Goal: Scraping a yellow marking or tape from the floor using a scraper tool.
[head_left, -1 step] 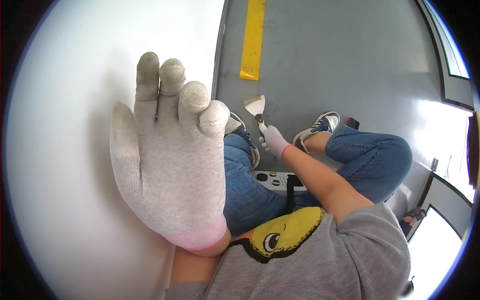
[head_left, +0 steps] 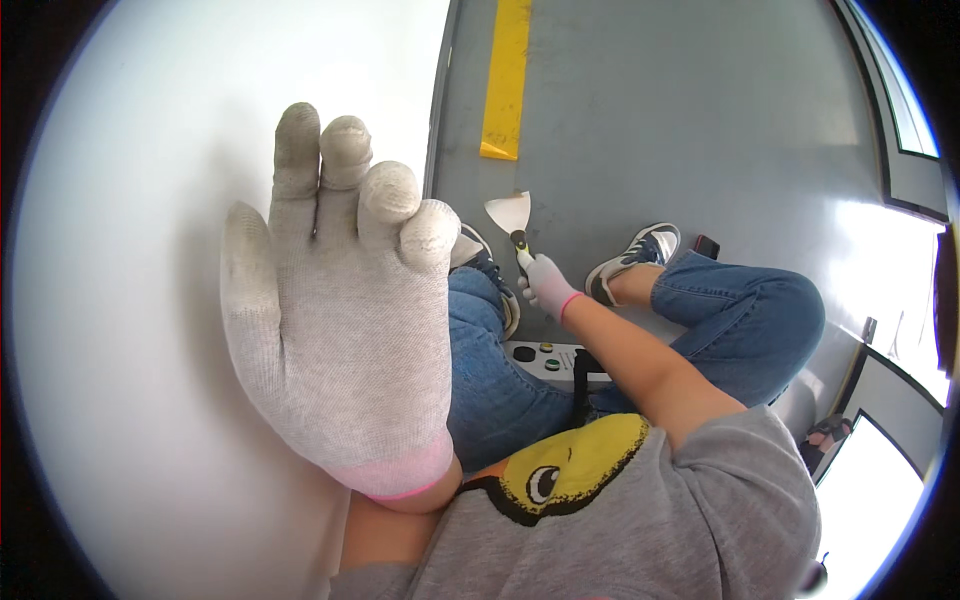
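Note:
My left hand (head_left: 350, 330), in a grey-white knit glove with a pink cuff, is raised large in front of me beside the white wall. Its palm faces me, fingers apart and slightly bent, with nothing in it; whether its back touches the wall I cannot tell. Lower down, my right hand (head_left: 549, 288), gloved alike, is closed round the handle of a scraper (head_left: 510, 212). The scraper's broad pale blade points away from me at the grey floor. Just beyond the blade lies the near end of a yellow tape strip (head_left: 504, 85), its end edge slightly lifted.
The white wall (head_left: 140, 300) rises on my left and meets the grey floor (head_left: 690, 120). My shoes (head_left: 655, 246) and bent legs flank the scraper. A white panel with round buttons (head_left: 552, 364) lies between my legs. A small dark object (head_left: 706, 247) sits by my right shoe.
The scraper's blade has tilted slightly, and the tan patch across its front has mostly gone from sight. My left hand has hardly moved.

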`<state>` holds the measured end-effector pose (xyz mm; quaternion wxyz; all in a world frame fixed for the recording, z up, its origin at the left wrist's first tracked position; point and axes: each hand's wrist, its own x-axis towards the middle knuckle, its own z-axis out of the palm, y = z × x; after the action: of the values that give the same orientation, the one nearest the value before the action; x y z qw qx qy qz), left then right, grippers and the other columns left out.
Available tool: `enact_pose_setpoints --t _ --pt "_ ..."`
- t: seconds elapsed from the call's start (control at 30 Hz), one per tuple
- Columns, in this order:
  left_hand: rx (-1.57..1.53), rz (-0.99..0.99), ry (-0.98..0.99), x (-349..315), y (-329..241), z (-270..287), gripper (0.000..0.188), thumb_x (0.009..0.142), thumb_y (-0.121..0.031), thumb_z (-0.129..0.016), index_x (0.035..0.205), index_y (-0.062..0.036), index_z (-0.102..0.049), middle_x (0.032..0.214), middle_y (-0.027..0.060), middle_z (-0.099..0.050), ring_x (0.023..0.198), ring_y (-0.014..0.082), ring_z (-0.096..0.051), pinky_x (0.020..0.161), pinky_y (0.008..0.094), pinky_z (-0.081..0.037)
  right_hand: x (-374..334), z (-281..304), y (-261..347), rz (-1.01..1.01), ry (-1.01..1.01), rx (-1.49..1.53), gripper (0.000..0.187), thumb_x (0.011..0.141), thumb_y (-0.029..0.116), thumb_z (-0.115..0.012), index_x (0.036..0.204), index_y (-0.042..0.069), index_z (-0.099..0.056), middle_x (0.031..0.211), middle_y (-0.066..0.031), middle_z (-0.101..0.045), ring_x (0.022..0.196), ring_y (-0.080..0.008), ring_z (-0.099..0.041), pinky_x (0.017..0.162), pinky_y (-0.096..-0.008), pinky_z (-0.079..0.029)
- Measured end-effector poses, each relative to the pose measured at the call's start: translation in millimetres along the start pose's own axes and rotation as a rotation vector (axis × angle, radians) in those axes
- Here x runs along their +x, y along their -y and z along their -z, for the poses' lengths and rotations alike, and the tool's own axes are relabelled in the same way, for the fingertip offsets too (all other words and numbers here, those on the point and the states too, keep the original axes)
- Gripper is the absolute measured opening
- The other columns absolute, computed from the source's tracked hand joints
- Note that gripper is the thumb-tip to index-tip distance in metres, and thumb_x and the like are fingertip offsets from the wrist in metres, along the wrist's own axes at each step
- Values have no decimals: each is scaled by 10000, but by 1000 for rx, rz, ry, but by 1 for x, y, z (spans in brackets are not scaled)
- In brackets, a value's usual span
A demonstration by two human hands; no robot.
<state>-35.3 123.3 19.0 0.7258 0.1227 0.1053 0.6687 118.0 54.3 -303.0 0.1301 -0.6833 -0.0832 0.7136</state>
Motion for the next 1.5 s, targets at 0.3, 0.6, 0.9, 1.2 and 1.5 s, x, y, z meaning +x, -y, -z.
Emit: enact_pose_setpoints --t 0.3,0.6,0.9,1.2,1.5 --pt "2 -8 -26 -1 0 1 531 937 -337 -192 1234 87 -308 1100 181 -415 872 223 -414 734 321 -380 34 -34 37 22 -24 128 246 882 376 -435 888 140 -364 588 -15 -409 377 -81 -306 314 -227 -224" --pt "-67 0 15 -3 -5 -3 511 939 -312 -199 1223 95 -320 1108 187 -415 894 216 -386 769 328 -340 29 -52 82 -92 119 507 279 882 412 -433 821 147 -370 566 -3 -381 367 -69 -289 312 -208 -188" --pt "-43 -54 30 -11 -10 7 485 934 -288 -243 1211 99 -329 1107 201 -426 912 230 -400 786 336 -347 3 -11 59 -8 225 436 329 876 437 -429 802 119 -390 561 10 -397 369 -85 -277 330 -239 -195" --pt "-64 -25 85 -8 -11 1 467 929 -277 -274 1211 91 -331 1122 203 -428 923 230 -403 788 333 -351 -6 -20 -8 -35 -32 84 287 873 417 -441 876 137 -376 573 -2 -397 379 -79 -293 334 -231 -221" --pt "-28 -76 52 -9 -16 0 448 926 -264 -283 1191 93 -339 1081 198 -433 922 228 -391 792 340 -343 31 -65 84 -150 66 352 349 865 454 -420 758 127 -360 559 -9 -392 344 -102 -309 304 -246 -214"
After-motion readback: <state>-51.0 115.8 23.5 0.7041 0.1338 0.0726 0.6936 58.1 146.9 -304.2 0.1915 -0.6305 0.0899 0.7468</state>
